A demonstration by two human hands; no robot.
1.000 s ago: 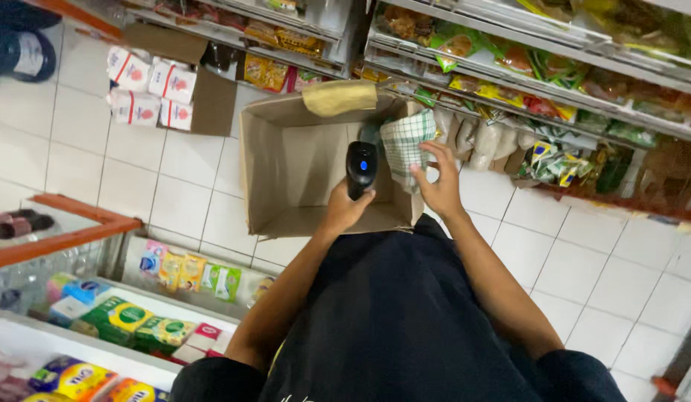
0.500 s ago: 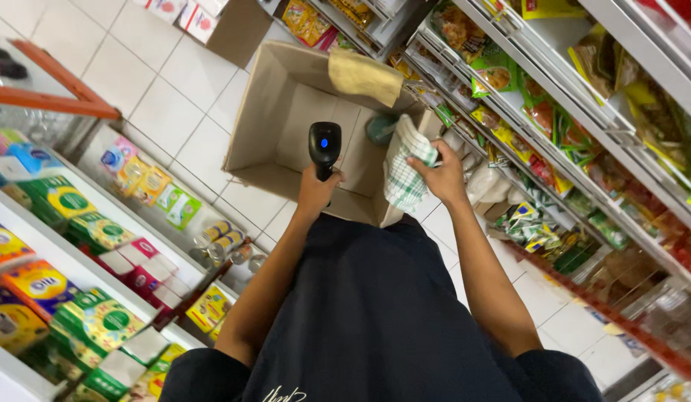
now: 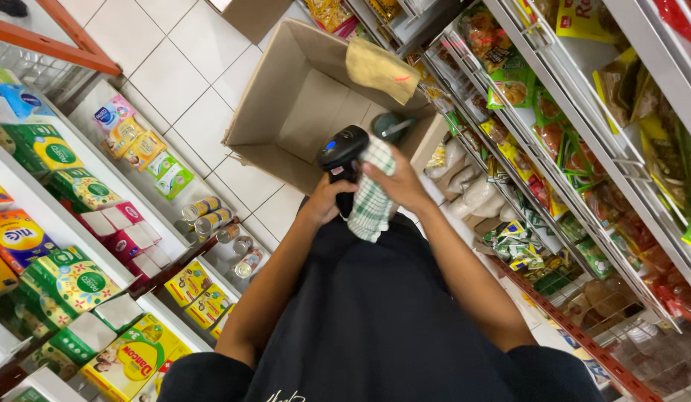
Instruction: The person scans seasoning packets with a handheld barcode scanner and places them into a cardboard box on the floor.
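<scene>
Between shelves, hands press cloth against scanner.

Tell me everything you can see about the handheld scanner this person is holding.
The handheld scanner is black, seemingly hard plastic, with a rounded head and a narrower grip below. A small blue light glows on top of the head. It stands roughly upright, head pointing away from the person towards the open cardboard box on the floor. The left hand wraps the grip from below, while the right hand presses a green-and-white checked cloth against its right side.
</scene>
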